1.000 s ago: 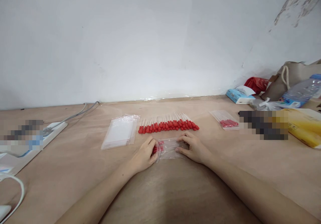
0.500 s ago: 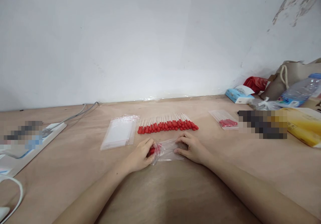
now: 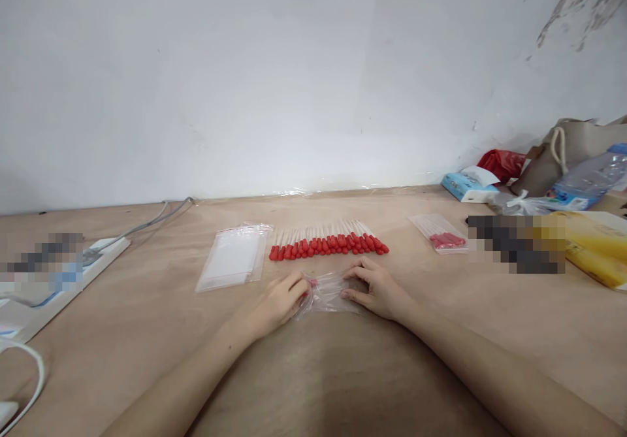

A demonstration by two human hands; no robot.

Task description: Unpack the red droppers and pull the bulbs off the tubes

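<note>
Tabletop [image 3: 514, 313]: hands [image 3: 285, 296] between power strip [image 3: 108, 258] and bottle [image 3: 594, 177]

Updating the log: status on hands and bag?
Left hand, right hand at opposite ends of clear bag. Small red patch showing. Red-tipped sticks just beyond.

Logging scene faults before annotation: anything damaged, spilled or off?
Yes: the wall has a peeling-looking, brownish patch at upper right, unlike its mostly plain surface. No spill stands out. The clear bag between the left hand and right hand is wrinkled, probably just from handling.
</note>
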